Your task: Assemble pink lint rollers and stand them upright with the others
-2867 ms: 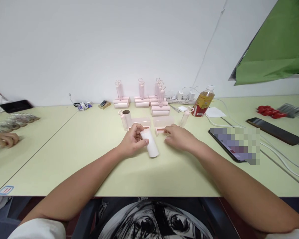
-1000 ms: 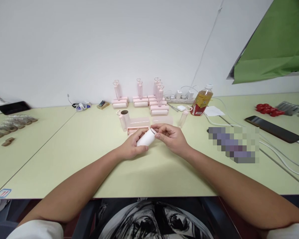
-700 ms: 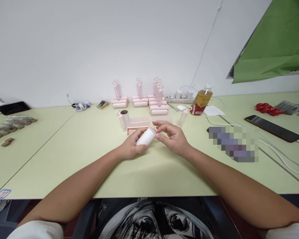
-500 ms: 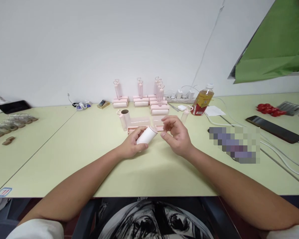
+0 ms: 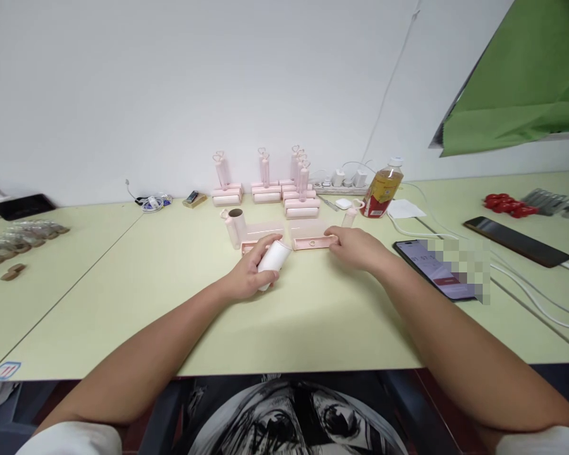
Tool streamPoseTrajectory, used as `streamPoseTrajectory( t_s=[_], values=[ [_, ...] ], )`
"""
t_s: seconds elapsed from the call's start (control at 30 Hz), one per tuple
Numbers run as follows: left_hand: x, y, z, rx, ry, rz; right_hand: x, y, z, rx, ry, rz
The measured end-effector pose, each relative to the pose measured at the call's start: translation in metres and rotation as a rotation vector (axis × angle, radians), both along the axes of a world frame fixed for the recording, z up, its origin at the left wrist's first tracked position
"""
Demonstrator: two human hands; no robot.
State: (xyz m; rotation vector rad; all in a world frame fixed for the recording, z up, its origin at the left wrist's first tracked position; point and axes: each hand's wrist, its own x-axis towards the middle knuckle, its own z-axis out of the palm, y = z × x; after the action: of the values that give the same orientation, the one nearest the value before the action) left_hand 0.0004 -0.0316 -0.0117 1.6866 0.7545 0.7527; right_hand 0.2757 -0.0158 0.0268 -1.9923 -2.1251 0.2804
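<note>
My left hand is wrapped round a white lint-roller roll, held tilted just above the table. My right hand has its thumb and fingers closed on the right end of an open pink lint-roller case, which lies on the table. Behind my left hand, a second pink case is partly hidden. A roll with a brown cardboard core stands upright beside a pink handle. Another pink handle stands just behind my right hand.
Several pink lint rollers line the wall. A drink bottle and power strip stand behind to the right. Phones and white cables lie on the right. Several bagged pieces lie at far left.
My right hand has moved forward and right, from open above the table to closed on the end of the pink case. My left hand keeps the white roll, tilted slightly more upright.
</note>
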Motion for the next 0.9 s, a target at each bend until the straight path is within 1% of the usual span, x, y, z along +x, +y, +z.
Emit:
streamPoseTrajectory(
  t_s=[0.1,0.23,0.33,0.47,0.53,0.63,0.73,0.8,0.9],
  values=[
    [0.0,0.001,0.0,0.029,0.001,0.01,-0.005,-0.001,-0.002,-0.007,-0.061,0.037],
    [0.0,0.001,0.0,0.027,-0.018,0.011,-0.009,-0.004,0.002,0.014,-0.139,-0.023],
    [0.0,0.002,-0.001,0.019,-0.019,0.007,-0.004,-0.003,0.001,-0.034,-0.177,-0.049],
    [0.0,0.002,-0.002,0.019,-0.026,0.019,0.001,0.001,-0.004,-0.121,-0.159,-0.029],
    [0.0,0.002,-0.003,0.008,-0.05,0.023,0.002,0.003,-0.005,-0.135,-0.153,-0.038],
    [0.0,0.002,-0.002,-0.042,-0.093,0.023,0.001,0.004,-0.003,-0.099,-0.147,-0.062],
    [0.001,0.005,0.0,-0.139,-0.171,0.025,0.001,0.002,0.002,-0.025,-0.124,-0.068],
    [0.002,0.007,0.002,-0.222,-0.264,0.019,0.002,0.0,0.005,0.03,-0.083,-0.036],
    [0.001,0.011,0.008,-0.316,-0.401,0.014,0.003,-0.002,0.006,0.096,0.046,0.076]
  ],
)
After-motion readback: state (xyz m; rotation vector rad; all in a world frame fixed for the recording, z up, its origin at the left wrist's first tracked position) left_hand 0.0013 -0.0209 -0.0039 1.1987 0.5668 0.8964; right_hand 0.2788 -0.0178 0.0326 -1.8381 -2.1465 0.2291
